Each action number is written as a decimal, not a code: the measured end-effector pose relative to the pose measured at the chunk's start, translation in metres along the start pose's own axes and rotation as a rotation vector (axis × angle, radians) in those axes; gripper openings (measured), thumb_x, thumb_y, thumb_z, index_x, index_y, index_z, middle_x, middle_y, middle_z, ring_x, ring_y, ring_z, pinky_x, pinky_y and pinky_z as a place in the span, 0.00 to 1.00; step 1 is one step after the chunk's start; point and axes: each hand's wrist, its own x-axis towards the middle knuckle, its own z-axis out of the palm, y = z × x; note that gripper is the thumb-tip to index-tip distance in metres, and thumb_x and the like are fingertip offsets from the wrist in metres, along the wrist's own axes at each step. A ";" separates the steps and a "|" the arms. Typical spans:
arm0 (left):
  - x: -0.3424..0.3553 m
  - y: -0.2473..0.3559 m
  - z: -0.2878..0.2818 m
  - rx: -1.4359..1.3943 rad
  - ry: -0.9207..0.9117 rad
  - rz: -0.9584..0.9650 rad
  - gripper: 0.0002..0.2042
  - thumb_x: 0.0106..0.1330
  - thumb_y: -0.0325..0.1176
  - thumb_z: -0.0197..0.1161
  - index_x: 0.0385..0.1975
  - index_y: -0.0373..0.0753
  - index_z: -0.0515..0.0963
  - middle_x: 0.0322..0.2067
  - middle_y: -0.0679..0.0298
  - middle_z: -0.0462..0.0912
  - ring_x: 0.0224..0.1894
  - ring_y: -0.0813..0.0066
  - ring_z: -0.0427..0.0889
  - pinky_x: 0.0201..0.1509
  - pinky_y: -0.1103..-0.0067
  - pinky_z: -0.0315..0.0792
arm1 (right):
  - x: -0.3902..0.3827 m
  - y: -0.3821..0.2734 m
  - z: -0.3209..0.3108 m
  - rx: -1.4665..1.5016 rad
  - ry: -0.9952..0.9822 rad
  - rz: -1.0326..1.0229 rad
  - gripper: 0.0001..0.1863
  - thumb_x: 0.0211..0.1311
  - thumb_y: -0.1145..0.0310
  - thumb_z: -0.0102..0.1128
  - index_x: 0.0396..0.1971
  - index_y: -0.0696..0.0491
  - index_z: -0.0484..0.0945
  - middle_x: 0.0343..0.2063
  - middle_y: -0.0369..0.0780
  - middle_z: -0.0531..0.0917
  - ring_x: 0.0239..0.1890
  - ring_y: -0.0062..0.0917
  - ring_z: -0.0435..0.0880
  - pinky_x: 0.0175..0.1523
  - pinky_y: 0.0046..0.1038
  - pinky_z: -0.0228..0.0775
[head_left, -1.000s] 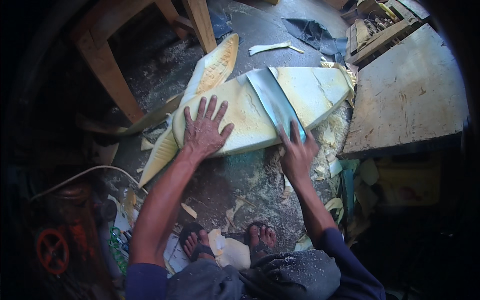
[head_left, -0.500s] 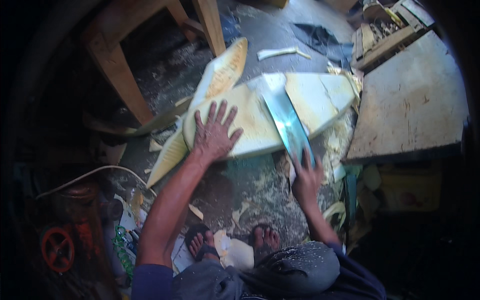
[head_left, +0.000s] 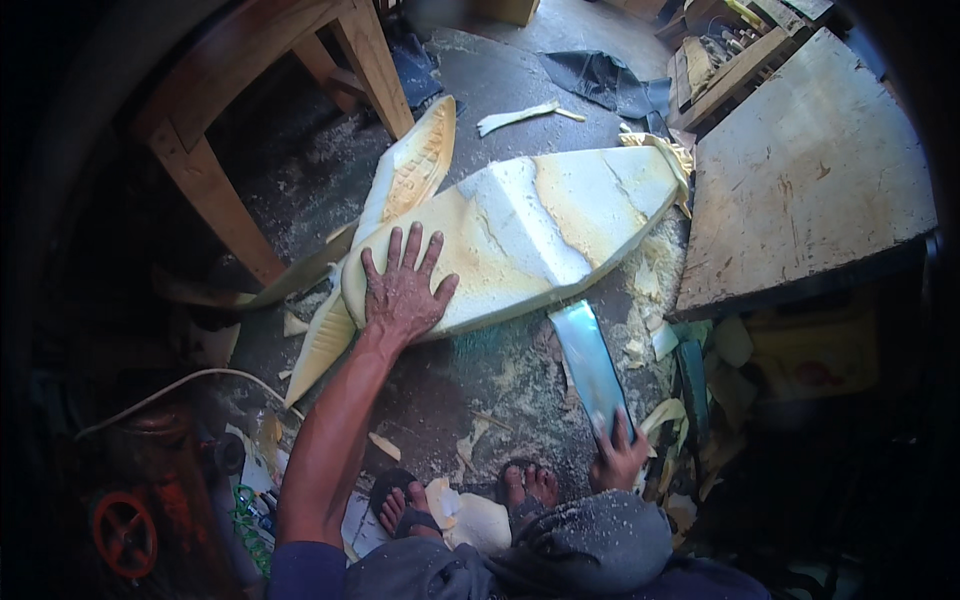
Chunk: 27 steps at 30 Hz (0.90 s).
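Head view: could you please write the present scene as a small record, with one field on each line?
Left hand: open, palm down on the left part of the block
Right hand: its grip is on the near end of the strip
Strip: flat, shiny, blue; its far end is close to the block's near edge
Block: pale, with a whiter band across its top
Right side: worn panel
Upper left: wooden frame
Lower left: red wheel

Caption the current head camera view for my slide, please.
Left hand spread on a pale block, right hand holding a shiny bluish strip near its edge.
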 end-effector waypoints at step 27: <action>0.004 -0.002 -0.004 0.021 -0.015 -0.018 0.37 0.76 0.63 0.45 0.81 0.55 0.55 0.83 0.60 0.48 0.84 0.54 0.44 0.78 0.36 0.36 | 0.074 -0.044 0.054 -0.116 0.039 -0.027 0.35 0.57 0.80 0.57 0.64 0.36 0.82 0.75 0.39 0.69 0.62 0.48 0.70 0.63 0.49 0.59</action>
